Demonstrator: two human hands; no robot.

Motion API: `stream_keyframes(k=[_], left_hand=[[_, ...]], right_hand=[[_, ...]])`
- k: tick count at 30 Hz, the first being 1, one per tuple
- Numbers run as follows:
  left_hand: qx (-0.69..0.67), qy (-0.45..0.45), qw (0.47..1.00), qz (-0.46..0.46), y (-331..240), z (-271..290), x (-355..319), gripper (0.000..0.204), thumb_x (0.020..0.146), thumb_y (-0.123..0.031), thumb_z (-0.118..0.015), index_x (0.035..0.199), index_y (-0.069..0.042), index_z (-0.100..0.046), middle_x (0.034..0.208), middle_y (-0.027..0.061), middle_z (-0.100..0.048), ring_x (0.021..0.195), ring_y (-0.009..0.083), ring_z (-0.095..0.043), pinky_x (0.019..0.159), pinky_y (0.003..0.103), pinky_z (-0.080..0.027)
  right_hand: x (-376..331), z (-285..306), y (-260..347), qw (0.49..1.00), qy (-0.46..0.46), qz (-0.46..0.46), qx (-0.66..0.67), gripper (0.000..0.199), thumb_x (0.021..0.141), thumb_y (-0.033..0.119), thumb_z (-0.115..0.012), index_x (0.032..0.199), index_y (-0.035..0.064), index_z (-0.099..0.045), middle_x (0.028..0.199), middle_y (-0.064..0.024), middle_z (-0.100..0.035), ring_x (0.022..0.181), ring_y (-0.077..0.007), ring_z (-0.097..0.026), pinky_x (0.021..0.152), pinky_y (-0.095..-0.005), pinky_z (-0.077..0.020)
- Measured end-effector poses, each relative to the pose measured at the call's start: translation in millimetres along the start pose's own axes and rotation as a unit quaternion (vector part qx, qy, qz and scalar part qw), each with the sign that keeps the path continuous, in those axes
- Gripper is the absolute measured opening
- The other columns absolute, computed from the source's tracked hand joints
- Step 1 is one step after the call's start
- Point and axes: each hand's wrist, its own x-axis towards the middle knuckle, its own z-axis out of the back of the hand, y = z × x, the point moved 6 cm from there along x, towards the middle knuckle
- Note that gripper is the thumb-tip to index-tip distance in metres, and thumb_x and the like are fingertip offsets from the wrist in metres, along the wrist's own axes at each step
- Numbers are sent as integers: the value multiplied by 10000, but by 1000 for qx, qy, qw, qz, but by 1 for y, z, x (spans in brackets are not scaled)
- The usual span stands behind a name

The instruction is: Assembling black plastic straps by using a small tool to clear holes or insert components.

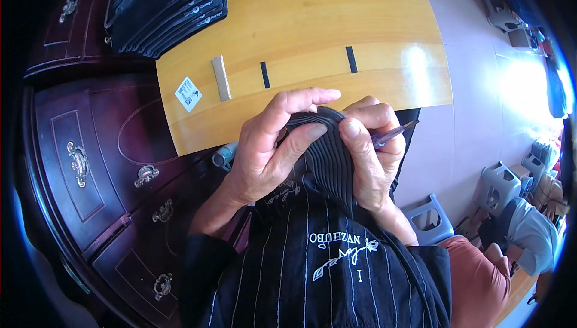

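A curved, black, ribbed fabric piece is held up between the two hands, before the person's chest and at the near edge of the glossy yellow wooden desk. The left hand is partly curled round its 10 o'clock side: the thumb lies flat on the ribs and the index finger reaches out above the top edge, pointing toward 3 o'clock. The right hand is closed, thumb and forefinger pinching the piece's edge at 2 o'clock, while its fingers also grip a slim purple pen-like tool whose narrow tip points to 2 o'clock.

Taking the hands as the clock's centre, a neat stack of flat black fabric pieces sits at 10 o'clock on the desk. Nearer in the same direction lies a tan strip, with a white diamond-turned label just beside it toward 8 o'clock. One short black strip lies between 10 and 11, another between 12 and 1.

A dark red wooden cabinet with ornate metal handles stands at 9, a grey-blue plastic stool at 4.
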Motion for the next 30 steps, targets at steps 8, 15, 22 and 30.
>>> stream_keyframes(k=[8, 15, 22, 30], left_hand=[[35, 7, 999, -1, -3, 4, 0, 172, 913, -42, -592, 1067, 11, -536, 931, 76, -640, 837, 100, -597, 770, 239, -477], [-89, -88, 988, 95, 13, 17, -4, 147, 927, -38, -570, 1061, 12, -530, 953, 38, -611, 862, 68, -564, 796, 205, -460], [-74, -49, 989, 118, 15, 30, -4, 209, 904, -46, -603, 1089, 19, -531, 983, 56, -611, 883, 78, -568, 792, 206, -454], [168, -62, 984, 9, -9, 39, 6, 79, 850, -60, -664, 897, 1, -681, 740, 37, -611, 685, 90, -562, 633, 220, -429]], right_hand=[[4, -5, 1, 996, 14, -82, 35, 91, 872, 49, -657, 908, -4, -592, 839, -53, -617, 767, -86, -563, 700, -222, -445], [0, 0, -14, 968, 64, -208, -125, 285, 785, 142, -768, 982, 21, -601, 752, 10, -611, 604, -44, -517, 535, -218, -418], [8, 0, -15, 964, 87, -132, -215, 162, 784, 97, -749, 867, 2, -648, 670, -53, -617, 582, -83, -558, 524, -227, -426], [17, -12, -8, 954, 156, -125, -222, 181, 786, 155, -746, 858, -1, -688, 697, -104, -653, 628, -127, -629, 570, -264, -485]])
